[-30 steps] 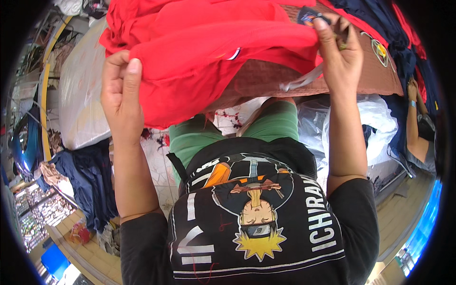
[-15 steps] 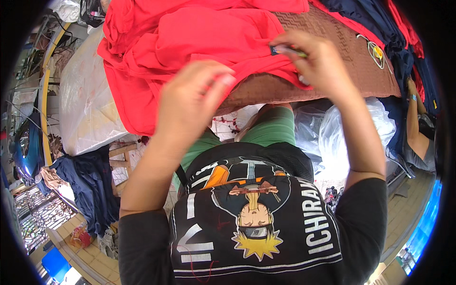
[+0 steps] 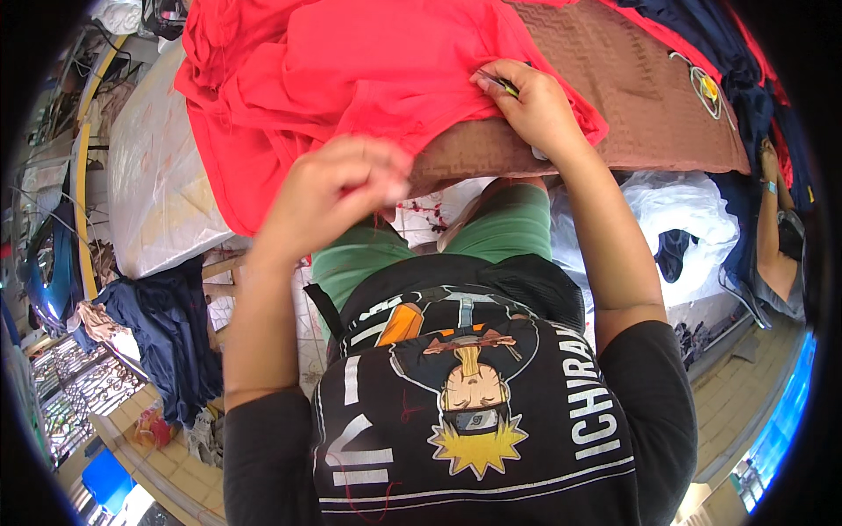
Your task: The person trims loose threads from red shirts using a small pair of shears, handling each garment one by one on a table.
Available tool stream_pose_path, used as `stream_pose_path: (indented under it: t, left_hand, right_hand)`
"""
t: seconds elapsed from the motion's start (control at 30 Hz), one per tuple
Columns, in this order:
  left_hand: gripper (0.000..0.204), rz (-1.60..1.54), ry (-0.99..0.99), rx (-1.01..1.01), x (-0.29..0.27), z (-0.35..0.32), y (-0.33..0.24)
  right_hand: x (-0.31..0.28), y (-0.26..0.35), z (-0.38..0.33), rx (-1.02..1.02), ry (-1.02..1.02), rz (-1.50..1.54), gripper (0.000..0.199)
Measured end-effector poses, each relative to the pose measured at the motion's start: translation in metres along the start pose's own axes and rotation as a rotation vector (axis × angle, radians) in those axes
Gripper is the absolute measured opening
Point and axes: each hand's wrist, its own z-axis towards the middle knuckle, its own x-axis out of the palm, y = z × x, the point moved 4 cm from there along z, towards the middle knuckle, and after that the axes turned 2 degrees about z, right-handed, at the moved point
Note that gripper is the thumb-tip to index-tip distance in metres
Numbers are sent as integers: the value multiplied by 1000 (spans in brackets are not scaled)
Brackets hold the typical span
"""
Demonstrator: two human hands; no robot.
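A bright red garment [image 3: 307, 79] lies in folds over a brown patterned cloth-covered surface [image 3: 649, 114] in front of me. My right hand [image 3: 531, 101] rests on the garment's right part, fingers closed round small thread snips [image 3: 503, 85] with a yellow-green part and thin tips pointing left. My left hand [image 3: 342, 188] hovers just over the garment's near edge, fingers curled and smeared by motion. Whether anything is between those fingers I cannot make out.
A plastic-wrapped stack [image 3: 162, 175] stands at left, with dark blue cloth [image 3: 167, 342] hanging below it. A looped pale cord [image 3: 706, 92] lies on the brown surface. Clear plastic bags [image 3: 693, 210] sit below right. Another person's arm [image 3: 770, 219] reaches toward navy garments [image 3: 702, 39].
My right hand has moved left across the garment with the snips. My left hand has dropped slightly toward me. The dark label seen by my right hand is now hidden.
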Motion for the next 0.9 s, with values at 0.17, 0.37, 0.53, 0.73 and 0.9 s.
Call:
stream_pose_path:
  t: [0.17,0.37,0.53,0.73,0.9]
  left_hand:
    - [12,136,206,-337,-46,-36,-50]
    - [23,175,-221,-118,1,0,-29]
    - [46,144,-223,-124,30,10,17]
    - [47,68,-82,-191,29,13,26]
    - [35,73,-93,-202,29,13,38]
  right_hand:
    - [-3,-1,1,-75,-57,156,20]
    - [6,47,-18,-151,61,225,13]
    - [31,64,-44,-139,157,93,20]
    - [46,47,-47,-151,104,187,13]
    - [45,36,-34,110,282,535,9]
